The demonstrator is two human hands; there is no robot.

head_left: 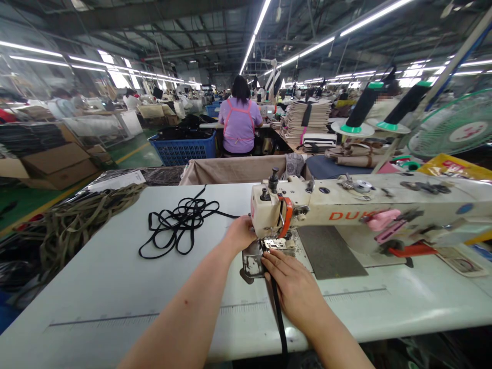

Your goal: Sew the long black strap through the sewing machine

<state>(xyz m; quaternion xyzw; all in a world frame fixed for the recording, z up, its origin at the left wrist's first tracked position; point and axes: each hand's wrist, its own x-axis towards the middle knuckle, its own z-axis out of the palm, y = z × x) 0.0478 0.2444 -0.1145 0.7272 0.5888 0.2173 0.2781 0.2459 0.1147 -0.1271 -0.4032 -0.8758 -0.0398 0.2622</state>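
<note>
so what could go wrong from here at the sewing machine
The right hand sits close to the presser foot, so it could get caught there. The black strap hangs off the table edge and might drag the seam crooked. Its loose coil could snag as it feeds.

Light comes mostly from long fluorescent tubes [255,36] on the ceiling, far above the right grip [294,287], and bright windows [119,77] shine white ahead and to the left of it. The white bench [115,246] around the left grip [240,234] has a soft glare, and the shadows near both grips are weak — only a faint darkness. Toward the edges the wide lens bends the lines: the ceiling curves, and the fan [457,123] right of the grips looks stretched. Far workers [61,105] appear small and somewhat soft.
</note>
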